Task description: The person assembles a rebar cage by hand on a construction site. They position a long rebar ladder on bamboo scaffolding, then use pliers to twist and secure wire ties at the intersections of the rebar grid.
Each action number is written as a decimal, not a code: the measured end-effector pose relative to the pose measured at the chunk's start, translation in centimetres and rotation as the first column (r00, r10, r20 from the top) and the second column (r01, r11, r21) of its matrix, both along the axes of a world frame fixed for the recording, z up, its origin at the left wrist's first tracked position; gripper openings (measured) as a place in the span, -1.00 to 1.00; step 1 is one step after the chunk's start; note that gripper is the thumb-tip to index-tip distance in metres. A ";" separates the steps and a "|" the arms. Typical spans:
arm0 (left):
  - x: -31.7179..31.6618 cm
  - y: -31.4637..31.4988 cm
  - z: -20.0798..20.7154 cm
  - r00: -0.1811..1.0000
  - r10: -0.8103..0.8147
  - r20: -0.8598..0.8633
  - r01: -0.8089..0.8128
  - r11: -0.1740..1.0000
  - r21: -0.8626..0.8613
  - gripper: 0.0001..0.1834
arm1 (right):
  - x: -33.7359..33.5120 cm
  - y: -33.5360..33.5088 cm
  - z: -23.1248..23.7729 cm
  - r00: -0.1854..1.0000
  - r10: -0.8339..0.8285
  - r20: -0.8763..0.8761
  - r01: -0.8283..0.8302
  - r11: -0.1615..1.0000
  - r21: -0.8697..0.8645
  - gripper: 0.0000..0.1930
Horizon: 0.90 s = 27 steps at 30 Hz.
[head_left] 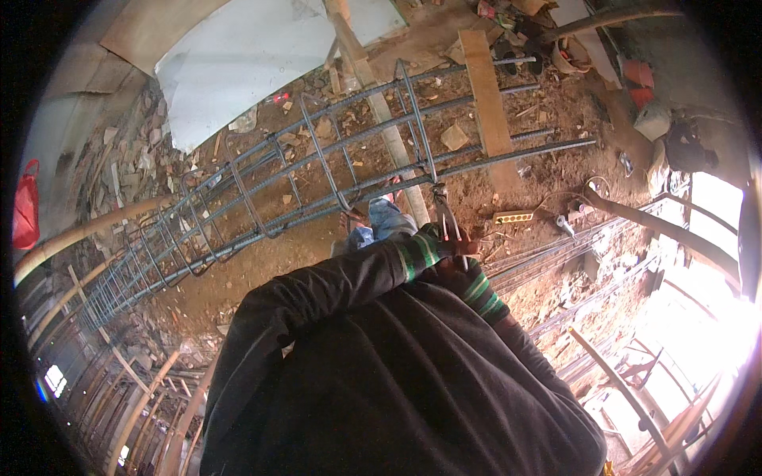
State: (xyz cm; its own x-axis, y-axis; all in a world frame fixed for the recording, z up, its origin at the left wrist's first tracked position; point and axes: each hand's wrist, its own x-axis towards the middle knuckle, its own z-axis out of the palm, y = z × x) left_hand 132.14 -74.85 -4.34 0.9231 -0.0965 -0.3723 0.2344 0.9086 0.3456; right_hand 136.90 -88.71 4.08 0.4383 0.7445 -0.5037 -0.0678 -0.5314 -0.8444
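A long rebar cage [317,159] of ribbed bars and square stirrups runs from the lower left to the upper right. A pair of pincers [445,208] has its jaws at the near bar, beside the stirrup close to the cage's right end. My left hand [431,232] and my right hand [458,252] are close together, closed around the handles of the pincers. Green-striped dark cuffs end at both wrists. Part of the fingers is in shadow. Whether a tie wire sits in the jaws is too small to tell.
A wooden plank [484,95] lies across the bar ends, and a pole [389,131] passes under the cage. Right of my hands are a yellow power strip [513,216] and loose rebars [556,258]. A white sheet [238,67] lies beyond the cage; rubble [119,166] lies left.
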 end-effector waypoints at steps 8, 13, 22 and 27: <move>-2.7 8.0 4.6 0.989 -0.020 -0.149 0.012 0.998 -0.057 -0.55 | 2.3 0.8 2.3 0.978 -0.054 -0.202 0.028 0.991 -0.129 -0.78; -2.9 10.3 10.5 0.878 0.104 -0.466 -0.170 0.980 -0.102 -0.53 | 2.0 2.2 3.9 0.989 -0.122 -0.084 0.108 0.981 -0.159 -0.74; -1.8 7.3 9.3 0.953 0.093 -0.290 -0.030 0.976 0.214 -0.77 | 1.4 -2.2 1.3 0.995 -0.067 -0.075 0.045 0.963 -0.267 -0.62; -4.0 7.0 8.3 0.983 0.032 -0.180 0.040 0.923 0.382 -0.79 | 1.3 -5.6 -3.6 0.983 0.117 0.139 -0.106 0.991 -0.086 -0.63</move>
State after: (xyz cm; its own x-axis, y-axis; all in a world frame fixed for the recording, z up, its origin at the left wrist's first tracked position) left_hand 128.18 -67.83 3.95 0.8371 0.0830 -0.5407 0.3286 0.7139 0.6183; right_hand 138.21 -94.31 0.52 0.4268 0.7534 -0.5003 0.1139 -0.5936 -0.7967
